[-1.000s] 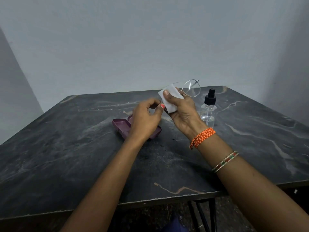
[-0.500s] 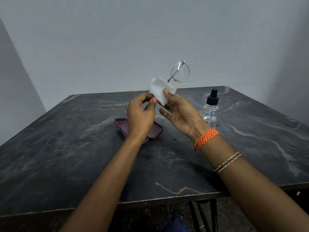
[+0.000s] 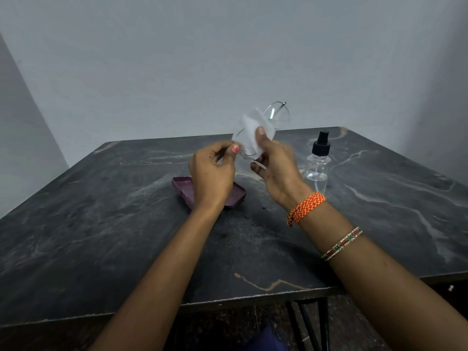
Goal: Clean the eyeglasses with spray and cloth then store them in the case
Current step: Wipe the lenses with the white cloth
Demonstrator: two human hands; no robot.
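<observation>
A: What do we hold, and how?

B: Our left hand pinches the eyeglasses at the near rim, thumb against curled fingers, so the frame stays steady above the table. Our right hand pinches the cloth round the nearer lens, thumb on the near face and fingers behind, so both faces are presumably wiped at once.

A: Where is the rest, relative to that grip?

B: Below and just behind the left hand lies the case, open, partly hidden by the wrist. To the right of the grip stands the spray bottle, upright and clear of both hands. Beyond the cloth the far lens projects up and away, uncovered.

A: The stage?

B: We judge wiping is under way; storing is not yet done.
</observation>
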